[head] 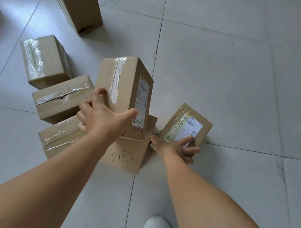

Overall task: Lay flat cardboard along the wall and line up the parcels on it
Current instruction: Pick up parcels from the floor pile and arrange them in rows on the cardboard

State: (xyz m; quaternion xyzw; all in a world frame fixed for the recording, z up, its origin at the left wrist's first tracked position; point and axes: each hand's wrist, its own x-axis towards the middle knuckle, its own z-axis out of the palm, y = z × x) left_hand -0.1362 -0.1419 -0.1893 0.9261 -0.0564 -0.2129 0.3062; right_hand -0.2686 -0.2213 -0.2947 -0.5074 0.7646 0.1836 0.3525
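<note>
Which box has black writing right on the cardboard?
The low box under the tall box gripped by the left hand. Big black marker strokes cross its top; the other boxes show tape or labels.

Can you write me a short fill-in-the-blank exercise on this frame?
1. The left hand grips the tall upright parcel, which stands on top of another ____.
2. The right hand holds a small parcel with a white shipping ____ on its top face.
3. The parcels lie on a tiled ____.
4. A white ____ shows at the bottom edge.

Missing words: parcel; label; floor; shoe
</note>
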